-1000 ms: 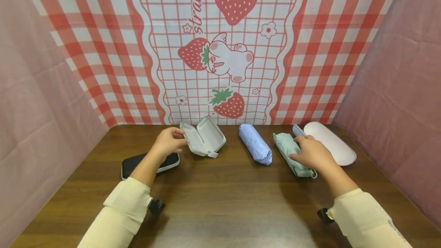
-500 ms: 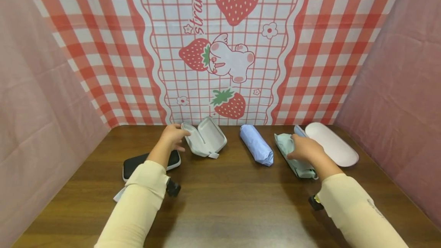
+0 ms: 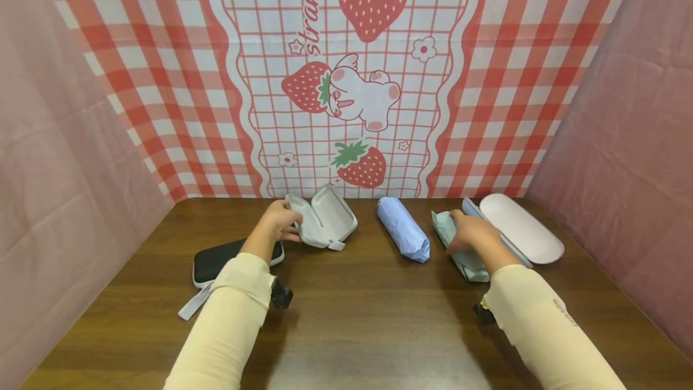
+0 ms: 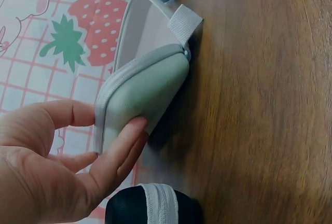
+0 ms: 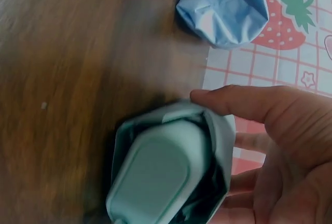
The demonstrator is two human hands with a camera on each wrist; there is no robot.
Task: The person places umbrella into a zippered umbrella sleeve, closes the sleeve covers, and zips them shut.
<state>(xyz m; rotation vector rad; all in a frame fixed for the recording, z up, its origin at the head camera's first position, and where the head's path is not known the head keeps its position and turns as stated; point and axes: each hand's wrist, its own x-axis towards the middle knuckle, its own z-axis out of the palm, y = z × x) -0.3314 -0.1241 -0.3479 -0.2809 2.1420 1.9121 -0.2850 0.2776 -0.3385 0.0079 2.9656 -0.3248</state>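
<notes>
My left hand (image 3: pixel 278 220) pinches the near-left edge of a pale green zip case (image 4: pixel 148 89), which lies unzipped and spread apart with its grey lining showing. In the left wrist view, fingertips press its outer wall while others sit at the zipped rim. My right hand (image 3: pixel 473 235) grips a folded green umbrella (image 3: pixel 468 266) in its sleeve from above. Its thumb is on one side and its fingers are on the other; the pale green handle end (image 5: pixel 158 175) shows within the sleeve's mouth.
A folded blue umbrella (image 3: pixel 403 229) lies between the hands. At the right stands a long pinkish-white open case (image 3: pixel 520 227) with a blue outer half beside the green umbrella. A black zip case (image 3: pixel 216 262) with a grey strap lies under the left forearm. A checked cloth (image 3: pixel 487 77) backs the table.
My left hand has moved right and taken hold of the zip case's edge. My right hand has shifted slightly left and closed around the green umbrella.
</notes>
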